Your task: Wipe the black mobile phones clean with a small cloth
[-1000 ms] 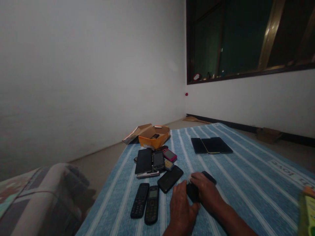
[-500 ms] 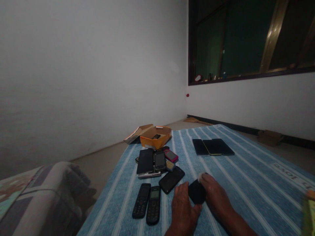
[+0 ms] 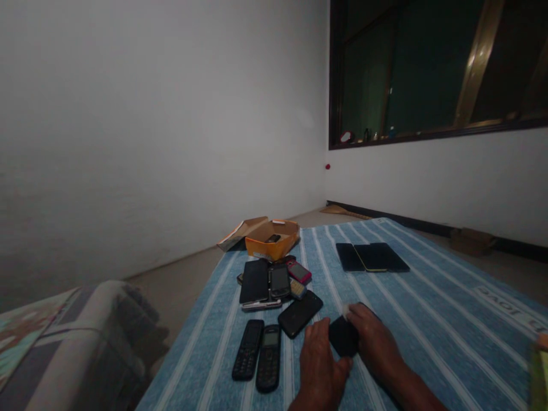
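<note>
My left hand [image 3: 317,359] grips the near left edge of a dark, flat phone [image 3: 343,337], with the fingers on one side and the thumb at its lower corner. Bent over the same phone, my right hand [image 3: 373,337] presses a small white wad [image 3: 346,310], like tissue or cloth, against its far end. Much of the phone is hidden under my right fingers. Just left of my hands lies a black smartphone [image 3: 300,314]. Two black keypad phones, one on the left [image 3: 248,349] and one beside it [image 3: 269,358], rest side by side nearer me.
A heap of phones with a black one [image 3: 254,281] on top lies farther off, before an open orange box [image 3: 274,247] holding a small phone. Several dark smartphones [image 3: 371,257] sit in a row at the right. Blue striped cloth [image 3: 428,319] covers the surface.
My right hand and the white wad have shifted slightly left over the phone. My left hand keeps its grip. The whole view has moved a little.
</note>
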The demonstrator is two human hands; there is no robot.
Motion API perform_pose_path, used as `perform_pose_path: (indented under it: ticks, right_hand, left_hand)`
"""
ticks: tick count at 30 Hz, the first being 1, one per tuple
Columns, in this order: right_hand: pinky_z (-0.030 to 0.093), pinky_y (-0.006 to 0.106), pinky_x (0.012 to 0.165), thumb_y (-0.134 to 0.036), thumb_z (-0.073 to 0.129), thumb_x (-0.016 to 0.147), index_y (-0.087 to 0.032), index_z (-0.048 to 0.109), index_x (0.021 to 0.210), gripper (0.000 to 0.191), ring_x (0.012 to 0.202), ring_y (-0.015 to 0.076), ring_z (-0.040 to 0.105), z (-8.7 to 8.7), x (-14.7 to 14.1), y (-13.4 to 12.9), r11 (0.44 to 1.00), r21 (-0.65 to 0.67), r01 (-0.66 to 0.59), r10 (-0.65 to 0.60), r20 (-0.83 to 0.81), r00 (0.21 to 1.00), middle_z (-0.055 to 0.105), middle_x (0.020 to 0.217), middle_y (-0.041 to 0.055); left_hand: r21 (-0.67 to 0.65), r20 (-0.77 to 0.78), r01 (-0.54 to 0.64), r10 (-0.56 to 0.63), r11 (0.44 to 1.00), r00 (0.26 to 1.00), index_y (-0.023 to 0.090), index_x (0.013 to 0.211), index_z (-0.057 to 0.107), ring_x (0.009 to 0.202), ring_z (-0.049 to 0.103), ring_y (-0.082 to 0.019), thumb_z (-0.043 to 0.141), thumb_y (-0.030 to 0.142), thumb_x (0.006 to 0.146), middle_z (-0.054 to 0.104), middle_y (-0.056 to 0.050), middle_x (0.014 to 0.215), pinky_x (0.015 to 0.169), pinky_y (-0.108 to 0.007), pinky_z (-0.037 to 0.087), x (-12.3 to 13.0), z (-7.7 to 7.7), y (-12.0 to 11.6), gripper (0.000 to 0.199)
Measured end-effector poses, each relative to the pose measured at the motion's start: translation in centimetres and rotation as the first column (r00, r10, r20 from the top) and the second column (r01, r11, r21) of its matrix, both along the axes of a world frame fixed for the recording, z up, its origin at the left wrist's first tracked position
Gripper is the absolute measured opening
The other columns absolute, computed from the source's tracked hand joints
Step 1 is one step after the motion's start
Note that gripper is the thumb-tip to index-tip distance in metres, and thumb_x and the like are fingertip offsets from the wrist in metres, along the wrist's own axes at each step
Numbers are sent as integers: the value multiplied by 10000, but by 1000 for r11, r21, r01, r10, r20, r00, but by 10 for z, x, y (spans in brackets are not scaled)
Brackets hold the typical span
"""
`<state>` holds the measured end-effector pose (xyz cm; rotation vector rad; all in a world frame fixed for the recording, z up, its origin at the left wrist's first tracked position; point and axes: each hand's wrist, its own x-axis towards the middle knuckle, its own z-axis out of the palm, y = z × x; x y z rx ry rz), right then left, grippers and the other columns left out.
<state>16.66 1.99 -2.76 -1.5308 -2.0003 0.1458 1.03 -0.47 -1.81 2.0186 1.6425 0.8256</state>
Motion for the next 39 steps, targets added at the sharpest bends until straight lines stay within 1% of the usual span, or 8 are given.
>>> perform_pose_path:
  ticks: [3, 7, 11, 17, 22, 27, 31, 39]
  right_hand:
    - [433, 353, 1032, -15, 415, 855, -192, 698, 1133, 435, 1198, 220, 572, -5, -7, -7, 999, 19, -30, 30, -28, 999, 655, 1241, 115]
    - [461, 326, 994, -26, 434, 874, -204, 689, 1141, 410, 1174, 207, 583, -5, -25, -16, 981, 12, -194, 195, -57, 979, 656, 1223, 108]
    - [472, 300, 950, -16, 463, 876, -208, 689, 1112, 379, 1108, 192, 600, -2, -33, -17, 953, 24, -302, 303, -87, 949, 666, 1142, 84]
    - [470, 260, 852, -10, 468, 887, -181, 692, 978, 296, 1001, 179, 609, 1, -33, -15, 957, 0, -291, 291, -67, 954, 656, 1026, 64]
    - [443, 232, 812, 26, 447, 871, -172, 685, 893, 310, 973, 164, 601, -1, -32, -17, 951, -38, -306, 305, -31, 952, 654, 994, 56]
    - [429, 235, 784, -5, 513, 868, -166, 683, 902, 237, 938, 166, 592, -4, -34, -13, 954, -43, -297, 296, -31, 955, 638, 965, 45]
    - [422, 238, 801, -27, 524, 886, -183, 684, 987, 245, 972, 170, 584, 4, -37, -12, 951, -49, -305, 304, -28, 952, 636, 997, 45]
    - [411, 227, 761, -4, 479, 883, -170, 672, 846, 257, 920, 157, 592, -5, -32, -14, 951, -88, -298, 298, -11, 954, 632, 922, 40]
  left_hand:
    - [15, 3, 13, -13, 1000, 1000, 96, 1340, 543, 1258, 520, -343, 612, 251, 665, 617, -174, 1297, 1098, -488, 387, -3, -5, 3, 696]
    - [67, -14, 70, -69, 995, 998, 41, 1331, 545, 1266, 518, -360, 600, 300, 724, 592, -223, 1328, 1112, -515, 372, -7, -13, 5, 662]
    - [116, -14, 92, -91, 989, 996, 61, 1316, 565, 1232, 552, -333, 590, 291, 751, 616, -205, 1301, 1098, -488, 398, -10, -19, 6, 610]
    - [123, -48, 63, -58, 990, 997, 67, 1355, 538, 1276, 528, -330, 569, 289, 776, 593, -204, 1346, 1109, -477, 396, -13, -33, 13, 621]
    - [104, -28, 51, -49, 993, 998, 99, 1379, 526, 1320, 493, -336, 601, 212, 684, 573, -178, 1388, 1135, -465, 369, -17, -43, 17, 708]
    - [33, -79, 59, -56, 998, 995, 60, 1407, 483, 1365, 448, -307, 550, 218, 718, 525, -178, 1438, 1172, -431, 316, -16, -37, 17, 710]
    - [14, -81, 71, -70, 997, 994, 13, 1404, 468, 1376, 432, -308, 530, 264, 755, 500, -205, 1451, 1183, -429, 290, -15, -31, 16, 698]
    - [24, -110, 77, -74, 997, 991, 48, 1407, 473, 1363, 440, -296, 529, 182, 713, 523, -189, 1433, 1176, -407, 292, -16, -31, 16, 709]
